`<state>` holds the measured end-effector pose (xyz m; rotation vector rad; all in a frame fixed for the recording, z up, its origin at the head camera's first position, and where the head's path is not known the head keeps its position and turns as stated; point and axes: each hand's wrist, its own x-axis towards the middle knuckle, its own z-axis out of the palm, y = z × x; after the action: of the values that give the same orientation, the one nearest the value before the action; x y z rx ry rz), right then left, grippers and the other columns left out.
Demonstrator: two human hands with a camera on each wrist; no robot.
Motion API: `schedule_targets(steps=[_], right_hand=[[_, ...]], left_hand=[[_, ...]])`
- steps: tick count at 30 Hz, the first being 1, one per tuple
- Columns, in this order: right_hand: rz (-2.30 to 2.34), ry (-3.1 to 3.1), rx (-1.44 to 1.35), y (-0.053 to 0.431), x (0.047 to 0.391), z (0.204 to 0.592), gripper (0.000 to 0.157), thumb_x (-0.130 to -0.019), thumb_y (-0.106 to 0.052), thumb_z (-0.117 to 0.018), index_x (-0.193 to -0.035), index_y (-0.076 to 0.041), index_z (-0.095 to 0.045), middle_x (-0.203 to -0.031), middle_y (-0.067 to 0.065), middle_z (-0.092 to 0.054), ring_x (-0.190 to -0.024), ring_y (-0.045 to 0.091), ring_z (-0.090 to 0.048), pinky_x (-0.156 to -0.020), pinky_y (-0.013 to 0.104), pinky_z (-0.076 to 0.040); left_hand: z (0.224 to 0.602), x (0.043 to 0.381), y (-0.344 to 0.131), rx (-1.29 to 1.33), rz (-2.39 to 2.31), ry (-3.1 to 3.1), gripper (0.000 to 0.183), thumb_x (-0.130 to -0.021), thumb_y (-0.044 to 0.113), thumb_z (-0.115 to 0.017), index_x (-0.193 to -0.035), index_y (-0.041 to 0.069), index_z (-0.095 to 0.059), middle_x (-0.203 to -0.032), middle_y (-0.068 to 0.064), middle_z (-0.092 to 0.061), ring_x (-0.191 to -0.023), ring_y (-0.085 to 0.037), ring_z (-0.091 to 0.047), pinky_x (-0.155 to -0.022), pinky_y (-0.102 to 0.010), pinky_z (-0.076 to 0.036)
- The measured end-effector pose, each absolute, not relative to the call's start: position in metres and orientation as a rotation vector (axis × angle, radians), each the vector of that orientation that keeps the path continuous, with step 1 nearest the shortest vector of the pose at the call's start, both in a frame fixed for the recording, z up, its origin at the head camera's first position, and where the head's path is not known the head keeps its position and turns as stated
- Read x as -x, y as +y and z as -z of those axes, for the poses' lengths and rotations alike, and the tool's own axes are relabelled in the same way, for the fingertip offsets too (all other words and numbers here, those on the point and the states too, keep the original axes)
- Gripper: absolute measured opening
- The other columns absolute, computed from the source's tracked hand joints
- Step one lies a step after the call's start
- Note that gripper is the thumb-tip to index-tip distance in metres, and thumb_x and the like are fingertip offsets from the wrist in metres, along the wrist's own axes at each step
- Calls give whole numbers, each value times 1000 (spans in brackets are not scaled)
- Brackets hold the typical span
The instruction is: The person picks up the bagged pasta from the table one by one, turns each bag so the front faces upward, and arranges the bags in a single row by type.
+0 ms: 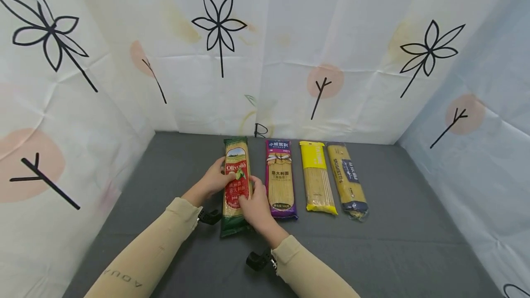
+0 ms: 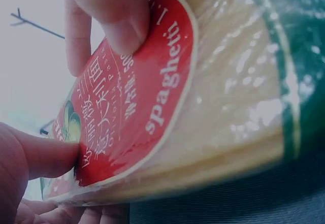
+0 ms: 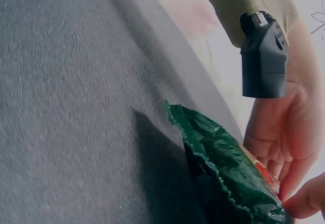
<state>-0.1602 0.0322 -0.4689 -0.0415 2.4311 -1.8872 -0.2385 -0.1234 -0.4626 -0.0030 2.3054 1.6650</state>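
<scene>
A spaghetti pack (image 1: pixel 231 220) with green ends and a red label is held between both hands. At its left edge, my left hand (image 1: pixel 213 179) grips it, thumb over the front. My right hand (image 1: pixel 257 207) grips the right edge lower down, thumb on the label. The left wrist view shows the left thumb (image 2: pixel 48 155) and right thumb (image 2: pixel 119 23) pressing the clear wrapper. In the right wrist view, the pack's crimped green end (image 3: pixel 218 150) stands off the grey cloth and casts a shadow; the left hand (image 3: pixel 284 127) is behind it.
Right of the held pack lie a purple pasta pack (image 1: pixel 280 183), a yellow-topped pack (image 1: pixel 318 183) and a blue-labelled spaghetti pack (image 1: pixel 347 178), side by side on the grey cloth (image 1: pixel 393 252). Patterned white curtains (image 1: pixel 285 36) enclose the back and sides.
</scene>
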Motion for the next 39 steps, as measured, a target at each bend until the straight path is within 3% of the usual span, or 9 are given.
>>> schedule_targets(steps=[5, 11, 14, 21, 28, 39], right_hand=[[1799, 2448, 61, 34, 166, 471, 61, -90, -2, -58, -146, -7, -33, -118, 14, -44, -96, 23, -53, -69, 34, -52], [1573, 2552, 150, 37, 170, 468, 64, -93, -7, -58, -148, -1, -28, -133, 19, -41, -114, 28, -49, -91, 44, -47], [1484, 2559, 198, 39, 169, 465, 65, -94, -9, -58, -149, 2, -26, -143, 21, -34, -122, 30, -45, -97, 47, -43], [1406, 2581, 330, 46, 169, 470, 65, -94, -13, -59, -149, 1, -27, -149, 18, -31, -129, 30, -41, -101, 48, -40], [1374, 2551, 387, 48, 175, 475, 68, -97, -16, -59, -153, -2, -23, -154, 15, -26, -135, 29, -36, -104, 45, -38], [1362, 2536, 403, 52, 173, 476, 69, -97, -17, -60, -152, -1, -22, -155, 16, -24, -138, 29, -31, -106, 43, -36]], left_hand=[[466, 241, -123, 37, -1690, 2327, 75, -97, 14, -59, -155, 11, -13, -129, -22, -51, -100, -31, -62, -77, -44, -54], [470, 243, -127, 63, -1676, 2412, 73, -96, 9, -60, -154, 10, -17, -134, -21, -48, -109, -35, -57, -82, -47, -52], [474, 241, -133, 50, -1556, 2481, 70, -95, 10, -61, -152, 6, -21, -129, -23, -50, -105, -35, -59, -81, -47, -52], [479, 235, -144, -124, -1260, 2560, 60, -96, 16, -61, -145, -3, -33, -114, -18, -56, -94, -26, -59, -78, -43, -51], [487, 233, -153, -121, -1381, 2440, 60, -98, 17, -59, -147, 0, -31, -111, -15, -52, -92, -23, -57, -76, -37, -49], [488, 230, -151, -87, -1442, 2383, 59, -98, 17, -59, -148, 2, -32, -112, -15, -51, -93, -24, -56, -78, -37, -48]])
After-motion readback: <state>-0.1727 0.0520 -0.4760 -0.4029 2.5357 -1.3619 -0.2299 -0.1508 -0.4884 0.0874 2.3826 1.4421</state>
